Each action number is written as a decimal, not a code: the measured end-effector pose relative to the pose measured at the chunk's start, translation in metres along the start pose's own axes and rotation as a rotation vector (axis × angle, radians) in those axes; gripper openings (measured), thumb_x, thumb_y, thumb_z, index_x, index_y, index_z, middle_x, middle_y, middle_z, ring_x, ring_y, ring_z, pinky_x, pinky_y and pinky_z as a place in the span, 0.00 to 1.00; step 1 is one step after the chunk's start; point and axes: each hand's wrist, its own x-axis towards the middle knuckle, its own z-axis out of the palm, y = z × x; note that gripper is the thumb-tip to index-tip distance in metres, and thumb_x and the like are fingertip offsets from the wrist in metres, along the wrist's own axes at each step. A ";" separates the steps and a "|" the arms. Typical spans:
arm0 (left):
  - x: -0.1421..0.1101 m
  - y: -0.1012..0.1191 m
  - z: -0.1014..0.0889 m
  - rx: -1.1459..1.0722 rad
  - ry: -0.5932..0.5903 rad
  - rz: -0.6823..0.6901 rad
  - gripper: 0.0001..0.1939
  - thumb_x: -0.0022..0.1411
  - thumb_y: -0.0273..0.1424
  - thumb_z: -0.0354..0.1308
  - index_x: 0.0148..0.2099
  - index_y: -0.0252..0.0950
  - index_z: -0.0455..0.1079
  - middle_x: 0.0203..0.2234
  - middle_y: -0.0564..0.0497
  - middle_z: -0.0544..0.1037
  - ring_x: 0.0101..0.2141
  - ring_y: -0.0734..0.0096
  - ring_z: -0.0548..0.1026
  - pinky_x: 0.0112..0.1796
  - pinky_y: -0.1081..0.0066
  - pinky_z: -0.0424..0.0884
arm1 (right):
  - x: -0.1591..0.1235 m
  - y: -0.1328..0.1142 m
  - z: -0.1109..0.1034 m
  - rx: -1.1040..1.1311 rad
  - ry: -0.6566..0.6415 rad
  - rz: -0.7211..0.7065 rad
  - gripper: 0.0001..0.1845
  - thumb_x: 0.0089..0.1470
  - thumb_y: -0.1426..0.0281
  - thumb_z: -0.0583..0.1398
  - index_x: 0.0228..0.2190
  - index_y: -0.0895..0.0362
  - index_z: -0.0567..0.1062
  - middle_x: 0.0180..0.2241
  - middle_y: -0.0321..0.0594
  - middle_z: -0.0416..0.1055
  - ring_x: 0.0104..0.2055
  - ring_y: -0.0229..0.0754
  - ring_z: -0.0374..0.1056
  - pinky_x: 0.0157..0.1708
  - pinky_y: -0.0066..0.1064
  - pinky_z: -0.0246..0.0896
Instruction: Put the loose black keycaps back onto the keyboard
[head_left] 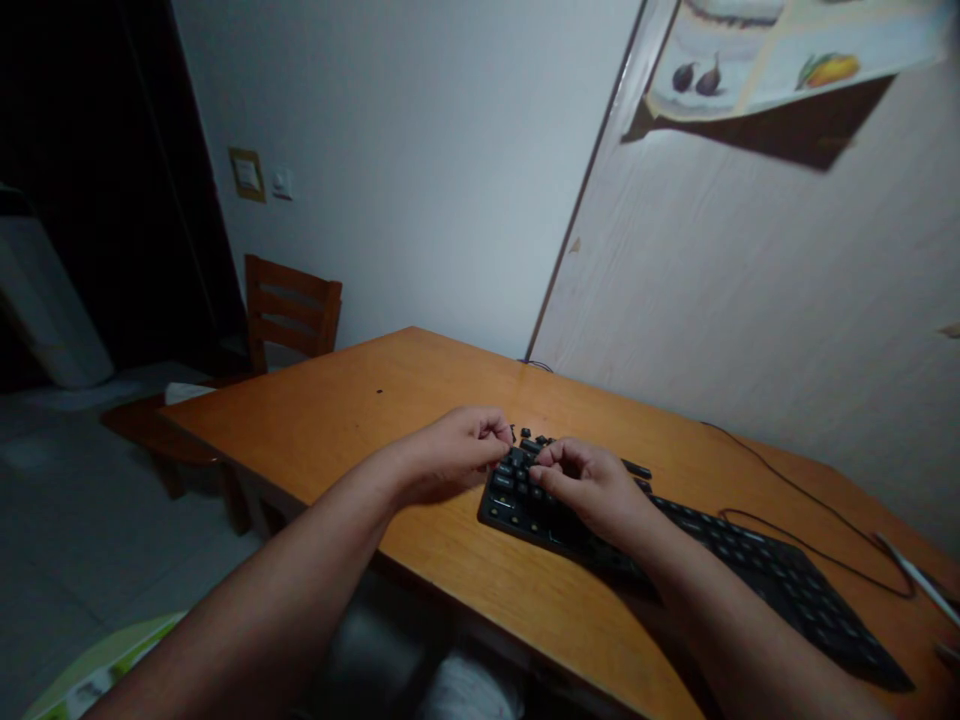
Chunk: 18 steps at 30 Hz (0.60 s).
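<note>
The black keyboard (pixel 772 570) stretches from frame centre to lower right — its left end between and below the curled left hand (pixel 471 440) and right hand (pixel 589 480) — whether either pinches a key, I cannot tell.

The table (pixel 427 375) looks like wood, its smooth top softly glossy, and the keyboard (pixel 757 560) on it is plastic, mostly matt with a few shiny glints. Beside the table, the chair (pixel 292 277) is smooth, lightly polished wood. The wall (pixel 420 180) behind the table looks smooth and matt, the poster (pixel 780 75) above the table is paper, and the floor (pixel 60 540) below it is smooth, dull tile.
</note>
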 end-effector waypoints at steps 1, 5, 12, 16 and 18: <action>0.002 0.000 0.001 -0.076 -0.016 -0.001 0.06 0.58 0.30 0.56 0.38 0.35 0.66 0.25 0.54 0.69 0.25 0.76 0.66 0.27 0.75 0.58 | 0.000 0.001 0.000 -0.058 0.024 -0.038 0.10 0.54 0.61 0.63 0.31 0.55 0.74 0.27 0.35 0.69 0.28 0.39 0.63 0.29 0.31 0.56; 0.015 0.008 0.005 -0.175 -0.109 -0.041 0.08 0.58 0.32 0.58 0.39 0.34 0.67 0.26 0.52 0.73 0.27 0.74 0.71 0.32 0.73 0.65 | -0.002 0.001 -0.003 -0.372 0.128 -0.230 0.06 0.57 0.64 0.62 0.33 0.54 0.75 0.31 0.39 0.72 0.35 0.44 0.68 0.35 0.35 0.60; 0.031 0.020 0.008 -0.084 -0.140 -0.034 0.10 0.53 0.30 0.62 0.38 0.34 0.68 0.24 0.55 0.72 0.25 0.75 0.70 0.29 0.73 0.64 | -0.004 0.001 -0.005 -0.520 0.210 -0.280 0.05 0.58 0.65 0.62 0.36 0.53 0.75 0.33 0.39 0.74 0.36 0.45 0.70 0.36 0.35 0.61; 0.038 0.016 0.011 -0.090 -0.126 -0.011 0.10 0.53 0.31 0.63 0.38 0.33 0.69 0.23 0.55 0.71 0.25 0.76 0.69 0.29 0.73 0.62 | -0.005 0.002 -0.004 -0.524 0.245 -0.285 0.06 0.60 0.66 0.60 0.37 0.54 0.76 0.34 0.40 0.74 0.36 0.45 0.70 0.37 0.36 0.61; 0.039 0.011 0.012 -0.105 -0.127 -0.008 0.10 0.53 0.30 0.64 0.38 0.33 0.70 0.24 0.54 0.72 0.26 0.75 0.69 0.29 0.73 0.62 | -0.004 0.002 -0.003 -0.490 0.251 -0.281 0.07 0.60 0.65 0.60 0.38 0.54 0.76 0.34 0.41 0.75 0.37 0.46 0.70 0.38 0.37 0.61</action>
